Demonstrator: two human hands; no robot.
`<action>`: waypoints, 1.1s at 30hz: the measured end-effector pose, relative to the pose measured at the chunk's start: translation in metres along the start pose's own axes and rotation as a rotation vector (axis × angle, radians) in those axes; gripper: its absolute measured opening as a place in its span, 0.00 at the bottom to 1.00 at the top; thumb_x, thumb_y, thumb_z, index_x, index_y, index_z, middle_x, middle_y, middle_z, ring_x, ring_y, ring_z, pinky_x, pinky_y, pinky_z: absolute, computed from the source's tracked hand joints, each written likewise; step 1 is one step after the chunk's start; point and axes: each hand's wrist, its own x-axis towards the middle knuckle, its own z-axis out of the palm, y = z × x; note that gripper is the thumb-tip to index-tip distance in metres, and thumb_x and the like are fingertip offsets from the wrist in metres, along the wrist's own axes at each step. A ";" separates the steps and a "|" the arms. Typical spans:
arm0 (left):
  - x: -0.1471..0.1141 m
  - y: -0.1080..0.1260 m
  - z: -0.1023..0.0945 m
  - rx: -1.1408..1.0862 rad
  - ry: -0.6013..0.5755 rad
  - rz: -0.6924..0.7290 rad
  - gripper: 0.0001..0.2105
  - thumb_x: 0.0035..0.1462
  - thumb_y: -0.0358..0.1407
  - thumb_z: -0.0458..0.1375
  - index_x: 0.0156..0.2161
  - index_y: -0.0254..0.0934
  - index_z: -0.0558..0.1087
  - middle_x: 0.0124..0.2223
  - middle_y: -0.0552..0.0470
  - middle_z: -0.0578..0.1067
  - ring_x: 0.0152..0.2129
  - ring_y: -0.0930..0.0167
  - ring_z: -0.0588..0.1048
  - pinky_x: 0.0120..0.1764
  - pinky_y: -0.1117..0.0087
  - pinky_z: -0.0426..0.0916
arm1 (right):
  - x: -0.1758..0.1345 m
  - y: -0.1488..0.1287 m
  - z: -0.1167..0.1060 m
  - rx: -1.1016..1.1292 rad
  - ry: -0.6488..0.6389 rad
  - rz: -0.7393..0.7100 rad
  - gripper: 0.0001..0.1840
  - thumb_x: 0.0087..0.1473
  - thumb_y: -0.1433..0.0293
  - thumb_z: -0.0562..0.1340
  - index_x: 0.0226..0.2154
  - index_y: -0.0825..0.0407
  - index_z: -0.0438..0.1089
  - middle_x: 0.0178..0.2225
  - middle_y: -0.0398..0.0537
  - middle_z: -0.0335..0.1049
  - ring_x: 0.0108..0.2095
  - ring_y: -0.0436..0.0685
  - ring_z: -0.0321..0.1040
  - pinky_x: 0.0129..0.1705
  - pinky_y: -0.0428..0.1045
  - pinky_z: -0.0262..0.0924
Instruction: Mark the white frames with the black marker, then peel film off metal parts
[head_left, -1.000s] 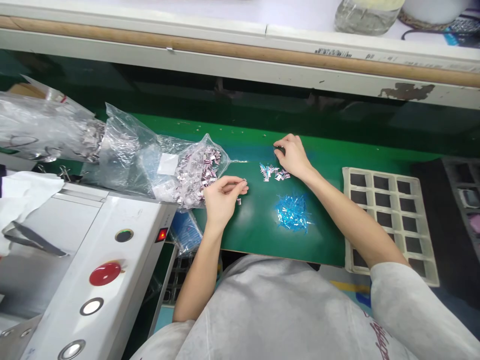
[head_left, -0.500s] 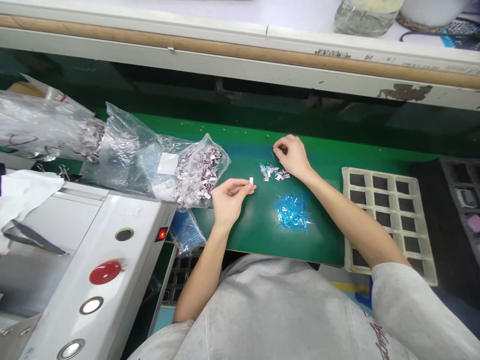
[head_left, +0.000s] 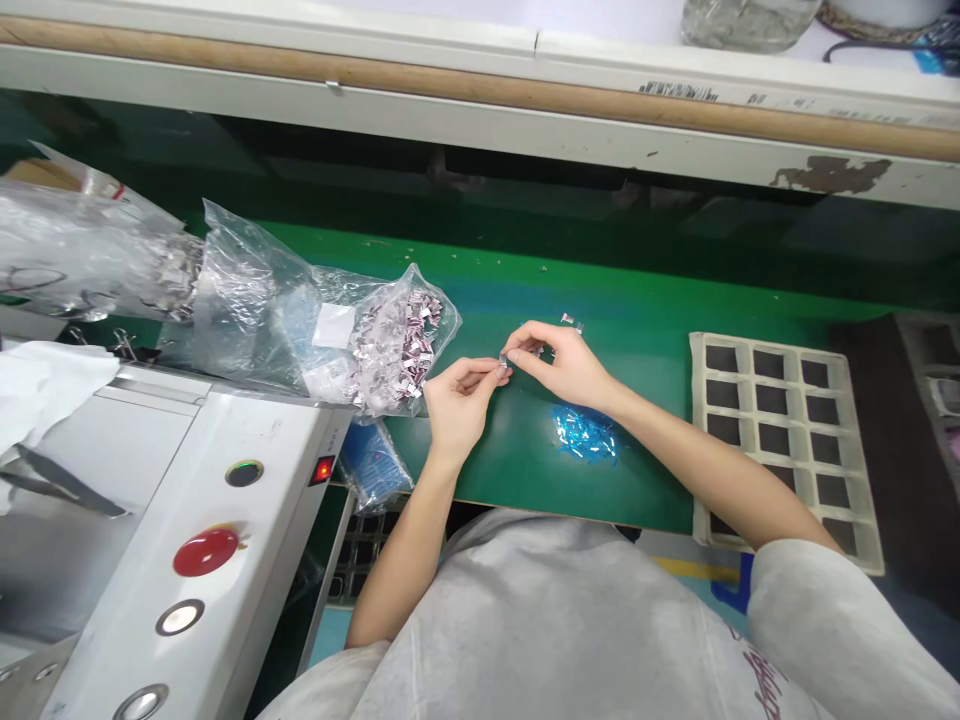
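Between thumb and fingers, my left hand point(head_left: 457, 405) pinches a small pale, shiny piece point(head_left: 503, 361), too small to make out its kind. My right hand point(head_left: 562, 365) meets it from the right, fingertips pinched together at the top of that piece; anything else in them is too small to see. Several small white-and-dark pieces point(head_left: 568, 318) lie on the green worktop point(head_left: 525, 450), partly hidden behind my right hand. Just below that hand is a heap of shiny blue film strips point(head_left: 585, 434).
A clear plastic bag point(head_left: 409, 345) of similar small pieces lies left of my hands, with a blue packet point(head_left: 375, 465) below it. A white machine point(head_left: 247, 520) with buttons stands at the left. A pale compartment tray point(head_left: 787, 445) sits right, under my right forearm. A shelf edge point(head_left: 450, 95) crosses behind.
My right hand has come down and left from beyond the small pieces to my left hand's fingertips. My left hand has stayed nearly in place, still pinching its piece.
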 end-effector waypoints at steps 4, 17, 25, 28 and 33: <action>-0.001 -0.001 0.000 0.020 0.000 0.008 0.10 0.55 0.39 0.77 0.37 0.36 0.85 0.38 0.48 0.88 0.34 0.65 0.88 0.43 0.63 0.87 | 0.001 0.004 0.002 -0.010 0.004 -0.024 0.06 0.66 0.65 0.65 0.38 0.48 0.77 0.38 0.46 0.81 0.39 0.58 0.76 0.46 0.55 0.70; -0.002 0.003 0.001 0.056 -0.034 -0.022 0.13 0.55 0.45 0.77 0.37 0.37 0.84 0.39 0.46 0.87 0.35 0.64 0.87 0.46 0.60 0.86 | 0.001 0.012 0.002 0.000 -0.006 0.017 0.11 0.65 0.65 0.66 0.48 0.47 0.79 0.46 0.49 0.84 0.44 0.60 0.80 0.51 0.58 0.75; -0.004 0.003 -0.012 0.258 -0.101 0.029 0.10 0.61 0.40 0.73 0.45 0.39 0.85 0.43 0.47 0.87 0.37 0.64 0.86 0.45 0.63 0.82 | -0.001 0.008 -0.006 -0.147 -0.041 -0.022 0.09 0.63 0.69 0.64 0.46 0.47 0.76 0.38 0.45 0.80 0.36 0.57 0.74 0.43 0.54 0.69; -0.010 0.011 -0.029 0.612 -0.069 0.179 0.08 0.64 0.38 0.70 0.47 0.41 0.84 0.43 0.48 0.85 0.33 0.67 0.81 0.41 0.64 0.77 | 0.000 0.011 -0.016 -0.342 -0.008 -0.001 0.09 0.61 0.73 0.63 0.44 0.47 0.73 0.37 0.45 0.79 0.36 0.58 0.72 0.43 0.55 0.66; -0.020 0.022 -0.051 0.981 -0.097 0.210 0.08 0.64 0.38 0.70 0.47 0.42 0.82 0.43 0.48 0.80 0.36 0.63 0.78 0.44 0.61 0.73 | 0.005 0.018 -0.028 -0.532 0.013 0.074 0.13 0.56 0.78 0.63 0.41 0.46 0.68 0.36 0.45 0.78 0.37 0.60 0.71 0.42 0.55 0.65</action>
